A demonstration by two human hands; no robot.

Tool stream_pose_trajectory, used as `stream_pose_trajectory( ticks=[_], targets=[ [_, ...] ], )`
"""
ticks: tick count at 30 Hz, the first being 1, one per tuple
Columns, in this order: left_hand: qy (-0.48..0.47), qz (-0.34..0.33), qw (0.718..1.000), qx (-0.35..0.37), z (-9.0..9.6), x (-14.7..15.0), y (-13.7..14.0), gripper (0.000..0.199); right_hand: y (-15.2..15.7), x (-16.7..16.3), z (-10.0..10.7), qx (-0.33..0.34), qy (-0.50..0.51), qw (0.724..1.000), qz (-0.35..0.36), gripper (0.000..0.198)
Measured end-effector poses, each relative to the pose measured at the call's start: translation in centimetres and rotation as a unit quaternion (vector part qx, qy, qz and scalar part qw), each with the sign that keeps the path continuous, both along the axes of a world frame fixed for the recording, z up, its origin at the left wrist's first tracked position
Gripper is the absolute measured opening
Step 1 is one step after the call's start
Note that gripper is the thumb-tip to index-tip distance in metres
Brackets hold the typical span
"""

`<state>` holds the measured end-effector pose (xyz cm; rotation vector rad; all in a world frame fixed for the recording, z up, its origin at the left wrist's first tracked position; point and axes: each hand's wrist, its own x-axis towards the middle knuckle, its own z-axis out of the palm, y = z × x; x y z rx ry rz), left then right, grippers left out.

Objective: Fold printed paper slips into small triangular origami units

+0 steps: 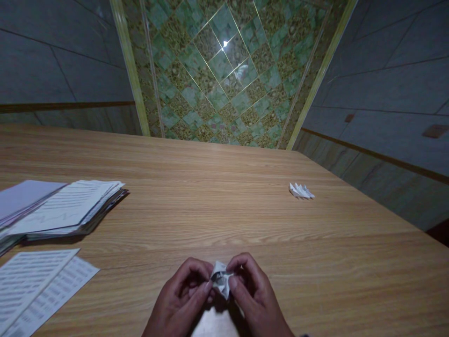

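Observation:
A small piece of folded paper (220, 277), whitish with a hollow in its middle, is held up between my two hands above the near edge of the table. My left hand (184, 292) pinches its left side between thumb and bent forefinger. On the opposite side, my right hand (254, 292) grips it with thumb and forefinger in the same way. The other fingers of both hands are curled inward. Parts of the paper are covered by my fingertips.
At the left lies a thick stack of printed papers (73, 206), with loose printed sheets (42, 285) nearer me. Several pointed folded-paper pieces (300, 191) sit together toward the right. The wooden table (196, 187) extends toward a green tiled floor (224, 93) between pale walls.

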<state>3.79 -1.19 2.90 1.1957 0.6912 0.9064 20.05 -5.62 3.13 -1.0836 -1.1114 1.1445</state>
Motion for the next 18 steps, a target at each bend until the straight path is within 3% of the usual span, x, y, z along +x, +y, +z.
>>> stream_pose_trajectory(
  ticks=[5, 13, 18],
  targets=[
    [0.010, 0.013, 1.000, 0.010, -0.1, -0.3, 0.1, 0.026, -0.1, 0.6, 0.9, 0.099, -0.132, 0.986, -0.009, 0.024],
    [0.050, -0.019, 0.998, 0.044, 0.7, -0.3, 0.4, 0.032, 0.2, 0.9, 1.2, 0.094, -0.117, 0.988, 0.028, 0.036],
    [0.032, -0.036, 0.999, 0.012, 0.9, -0.1, 0.5, 0.024, 0.3, 1.4, 1.4, 0.070, -0.077, 0.994, 0.038, 0.039]
  ],
)
